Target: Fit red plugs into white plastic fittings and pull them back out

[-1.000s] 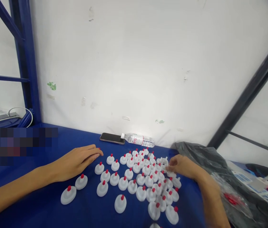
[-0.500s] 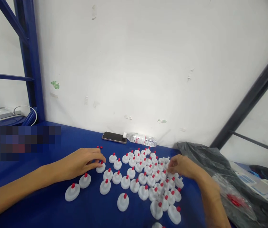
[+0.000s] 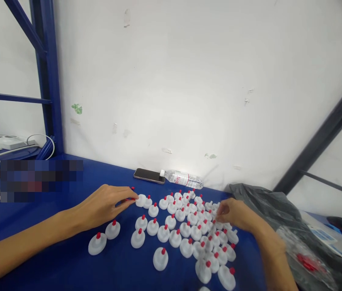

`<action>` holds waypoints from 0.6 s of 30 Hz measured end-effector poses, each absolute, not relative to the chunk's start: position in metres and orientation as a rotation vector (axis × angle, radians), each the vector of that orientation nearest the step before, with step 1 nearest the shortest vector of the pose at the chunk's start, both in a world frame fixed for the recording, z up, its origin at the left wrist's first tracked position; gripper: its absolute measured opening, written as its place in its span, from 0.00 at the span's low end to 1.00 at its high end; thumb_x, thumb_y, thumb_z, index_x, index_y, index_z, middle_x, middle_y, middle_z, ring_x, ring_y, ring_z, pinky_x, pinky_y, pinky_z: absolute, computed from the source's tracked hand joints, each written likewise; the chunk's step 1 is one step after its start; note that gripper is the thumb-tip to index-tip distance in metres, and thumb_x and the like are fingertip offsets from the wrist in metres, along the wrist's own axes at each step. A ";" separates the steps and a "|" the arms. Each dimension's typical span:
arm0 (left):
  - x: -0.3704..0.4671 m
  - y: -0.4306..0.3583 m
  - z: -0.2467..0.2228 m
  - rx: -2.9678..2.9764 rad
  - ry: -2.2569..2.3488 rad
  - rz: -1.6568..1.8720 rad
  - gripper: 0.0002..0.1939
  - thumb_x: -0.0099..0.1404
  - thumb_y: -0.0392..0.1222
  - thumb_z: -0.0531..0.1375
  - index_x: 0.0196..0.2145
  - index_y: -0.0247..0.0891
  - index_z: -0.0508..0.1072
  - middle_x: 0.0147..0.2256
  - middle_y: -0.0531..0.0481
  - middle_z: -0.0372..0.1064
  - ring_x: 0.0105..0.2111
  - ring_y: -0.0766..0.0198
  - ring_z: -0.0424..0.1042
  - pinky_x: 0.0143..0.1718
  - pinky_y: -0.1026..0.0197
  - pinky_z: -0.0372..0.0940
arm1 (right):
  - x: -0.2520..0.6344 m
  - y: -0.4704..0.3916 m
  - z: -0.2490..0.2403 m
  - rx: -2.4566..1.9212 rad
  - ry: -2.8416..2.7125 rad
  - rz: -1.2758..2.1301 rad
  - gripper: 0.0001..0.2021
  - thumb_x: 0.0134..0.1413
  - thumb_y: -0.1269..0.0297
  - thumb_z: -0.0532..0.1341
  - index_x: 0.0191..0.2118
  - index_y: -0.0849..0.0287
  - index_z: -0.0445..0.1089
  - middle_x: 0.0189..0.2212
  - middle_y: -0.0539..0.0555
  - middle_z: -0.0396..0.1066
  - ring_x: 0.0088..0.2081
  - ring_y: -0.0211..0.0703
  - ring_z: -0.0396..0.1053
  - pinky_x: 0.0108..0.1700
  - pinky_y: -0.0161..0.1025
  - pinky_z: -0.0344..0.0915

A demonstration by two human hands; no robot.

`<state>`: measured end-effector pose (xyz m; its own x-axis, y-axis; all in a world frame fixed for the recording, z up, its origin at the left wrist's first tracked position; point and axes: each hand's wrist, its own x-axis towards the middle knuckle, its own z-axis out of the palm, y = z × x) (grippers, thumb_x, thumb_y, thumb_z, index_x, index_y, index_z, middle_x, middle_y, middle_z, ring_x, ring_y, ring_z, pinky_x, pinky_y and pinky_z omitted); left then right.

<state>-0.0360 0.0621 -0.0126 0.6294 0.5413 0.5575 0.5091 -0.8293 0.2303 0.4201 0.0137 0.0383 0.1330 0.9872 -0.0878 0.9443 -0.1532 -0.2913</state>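
My left hand (image 3: 114, 204) pinches a white oval piece (image 3: 141, 200) between thumb and fingertips. The piece is tilted, and its red tip is tucked at the fingers. Close to its right stands another white oval piece with a red cap (image 3: 148, 201). At the right edge of the cluster, my right hand (image 3: 233, 212) has thumb and fingers drawn together among the pieces; what they hold is hidden. Near those fingers are several white pieces without red caps (image 3: 209, 205). Most of the cluster wears red caps, such as the front piece (image 3: 160, 260).
A phone (image 3: 149, 175) and a clear plastic bottle (image 3: 183, 179) lie along the wall. On the right, a clear bag of red parts (image 3: 309, 260) rests on black plastic sheeting (image 3: 260, 206). A blue metal post (image 3: 51, 81) rises at left.
My left hand has lifted a white oval piece off the table and tilted it, moving slightly right. My right hand stays at the cluster's right edge. The view has shifted a little.
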 end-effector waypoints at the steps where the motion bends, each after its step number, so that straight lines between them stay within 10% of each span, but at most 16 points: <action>1: -0.036 0.063 -0.013 2.800 0.895 1.008 0.12 0.80 0.40 0.57 0.51 0.45 0.81 0.43 0.50 0.86 0.35 0.62 0.83 0.37 0.62 0.70 | 0.420 0.013 0.038 -2.227 -1.922 0.367 0.06 0.54 0.69 0.74 0.30 0.56 0.78 0.23 0.42 0.77 0.24 0.36 0.73 0.31 0.35 0.67; 8: -0.035 0.063 -0.013 2.859 0.785 1.221 0.12 0.82 0.41 0.57 0.51 0.43 0.81 0.42 0.49 0.87 0.35 0.62 0.86 0.34 0.65 0.73 | 0.407 0.010 0.057 -2.127 -1.825 -0.002 0.10 0.58 0.52 0.69 0.29 0.49 0.80 0.24 0.50 0.80 0.28 0.51 0.78 0.31 0.41 0.63; 18: -0.033 0.040 -0.006 3.097 0.356 1.388 0.31 0.81 0.31 0.55 0.75 0.53 0.61 0.48 0.47 0.88 0.32 0.60 0.88 0.29 0.61 0.79 | 0.282 -0.018 0.045 -1.027 -2.131 -0.242 0.25 0.70 0.43 0.64 0.66 0.45 0.72 0.58 0.51 0.82 0.56 0.54 0.81 0.60 0.51 0.79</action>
